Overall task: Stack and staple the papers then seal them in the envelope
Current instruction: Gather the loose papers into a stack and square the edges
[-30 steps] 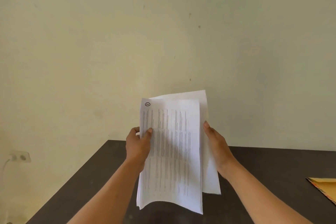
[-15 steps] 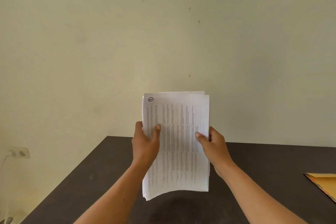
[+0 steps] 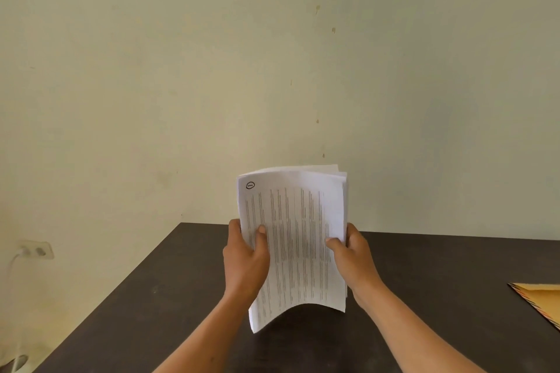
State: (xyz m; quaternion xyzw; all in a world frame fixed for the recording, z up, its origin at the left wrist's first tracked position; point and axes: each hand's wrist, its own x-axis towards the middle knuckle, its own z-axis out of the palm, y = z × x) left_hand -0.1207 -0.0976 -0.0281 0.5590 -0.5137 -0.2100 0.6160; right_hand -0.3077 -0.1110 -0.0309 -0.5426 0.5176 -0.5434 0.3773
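Two bare forearms reach in from the bottom edge over the dark desk (image 3: pixel 145 318), which has open surface to the left of the arms and between the right arm and the envelope (image 3: pixel 542 300). The envelope lies flat at the right border, cut off by it and well apart from both hands.

The left hand (image 3: pixel 245 260) holds the left edge of the papers (image 3: pixel 297 236), thumb (image 3: pixel 260 232) on the printed front and fingers behind. The right hand (image 3: pixel 353 257) takes the right edge the same way, thumb (image 3: pixel 333 242) on the front. Each grip is clamped on the stack at about mid-height.

The papers stand upright between the hands, printed face toward the camera, a small circled mark in the top left corner. The bottom edge bows up in an arch; I cannot tell whether its corners touch the desk. At the top, the back sheets show slightly past the front one.

Beyond, the desk's far edge meets a pale wall (image 3: pixel 181 70), its left edge running diagonally. A socket (image 3: pixel 38 250) sits low on the wall at left.
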